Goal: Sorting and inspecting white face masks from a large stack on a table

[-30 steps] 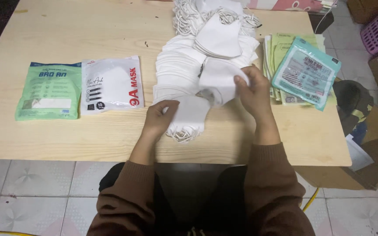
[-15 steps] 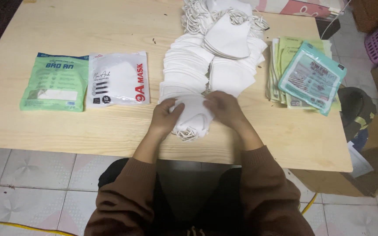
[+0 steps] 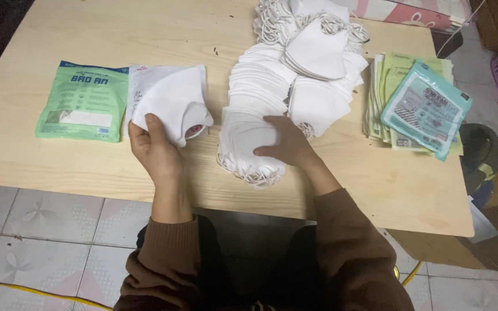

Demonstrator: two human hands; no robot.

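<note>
White mask (image 3: 171, 106) in left hand (image 3: 155, 151), fold upward-right

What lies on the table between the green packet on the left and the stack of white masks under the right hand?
In the head view, the left hand holds a white mask there, over a white packet.

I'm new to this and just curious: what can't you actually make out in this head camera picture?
- White packet: mostly hidden behind the white mask that the left hand holds.
- Mask count under the right hand: the layers in the near stack blur together.
- Far mask heap: cut off by the top edge.
- Green packet stack: covered by the teal packet.
</note>
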